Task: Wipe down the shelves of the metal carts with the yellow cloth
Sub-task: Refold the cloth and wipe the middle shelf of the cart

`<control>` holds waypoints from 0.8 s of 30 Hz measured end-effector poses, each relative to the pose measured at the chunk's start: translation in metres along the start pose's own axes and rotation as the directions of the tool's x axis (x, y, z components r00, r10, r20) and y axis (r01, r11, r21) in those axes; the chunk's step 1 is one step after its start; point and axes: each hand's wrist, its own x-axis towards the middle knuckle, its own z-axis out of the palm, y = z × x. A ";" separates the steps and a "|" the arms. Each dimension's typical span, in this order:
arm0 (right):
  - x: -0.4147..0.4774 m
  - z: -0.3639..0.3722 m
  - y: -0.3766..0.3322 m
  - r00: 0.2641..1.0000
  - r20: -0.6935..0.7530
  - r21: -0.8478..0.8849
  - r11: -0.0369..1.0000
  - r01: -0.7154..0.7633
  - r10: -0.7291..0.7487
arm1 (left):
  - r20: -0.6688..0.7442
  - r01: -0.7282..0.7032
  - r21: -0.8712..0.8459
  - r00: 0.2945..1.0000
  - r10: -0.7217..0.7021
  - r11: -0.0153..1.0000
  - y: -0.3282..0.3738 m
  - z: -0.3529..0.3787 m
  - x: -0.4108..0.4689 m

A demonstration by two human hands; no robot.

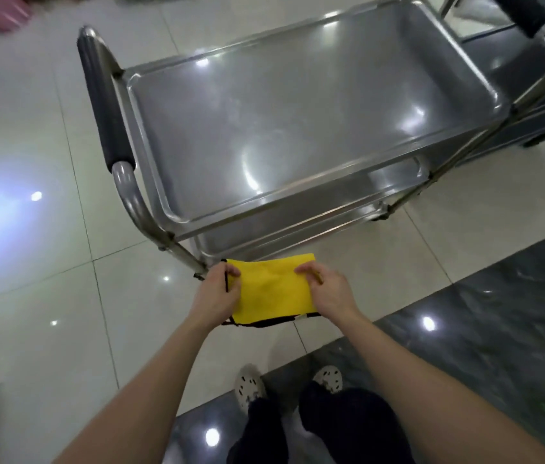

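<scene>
Yellow cloth [271,289]: I'm holding it folded flat in the air, just short of the near edge of the metal cart [137,202], not touching any shelf.
Left hand [219,293]: pinching the cloth's left, black-trimmed edge.
Right hand [328,293]: pinching the right edge, fingers curled. I'm stretching the cloth taut between both hands, likely squaring the fold into a wiping pad.
Top shelf [297,128]: lying bare right ahead, probably the first surface I'm going for.
Lower shelf [297,227]: partly showing underneath.
Second cart [515,68]: standing beyond, far right.

Yellow cloth [272,289], black edging
</scene>
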 end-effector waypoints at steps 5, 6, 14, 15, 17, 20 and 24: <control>0.041 0.019 0.007 0.993 0.100 -0.132 0.989 0.070 -0.057 | 0.054 0.030 0.001 0.998 -0.030 1.000 -0.030 0.016 0.022; 0.051 0.023 0.010 0.989 0.134 -0.162 0.983 0.088 -0.067 | 0.054 0.044 0.004 0.998 -0.044 0.999 -0.034 0.020 0.029; 0.165 0.043 0.012 0.941 0.310 -0.195 0.959 0.204 -0.137 | -0.150 0.154 -0.007 0.977 -0.153 0.988 -0.052 0.036 0.103; 0.179 0.043 0.006 0.939 0.296 -0.169 0.958 0.234 -0.177 | -0.199 0.141 -0.017 0.970 -0.142 0.990 -0.052 0.035 0.115; 0.206 0.045 -0.003 0.934 0.277 -0.145 0.951 0.274 -0.227 | -0.282 0.117 -0.013 0.952 -0.116 0.993 -0.055 0.033 0.136; 0.239 0.056 -0.003 0.922 0.339 -0.314 0.901 0.299 -0.188 | -0.298 0.103 -0.053 0.948 -0.114 0.993 -0.064 0.038 0.154; 0.239 0.077 0.022 0.926 0.318 -0.390 0.863 0.323 -0.203 | -0.302 0.179 -0.188 0.925 -0.230 0.966 -0.090 0.067 0.135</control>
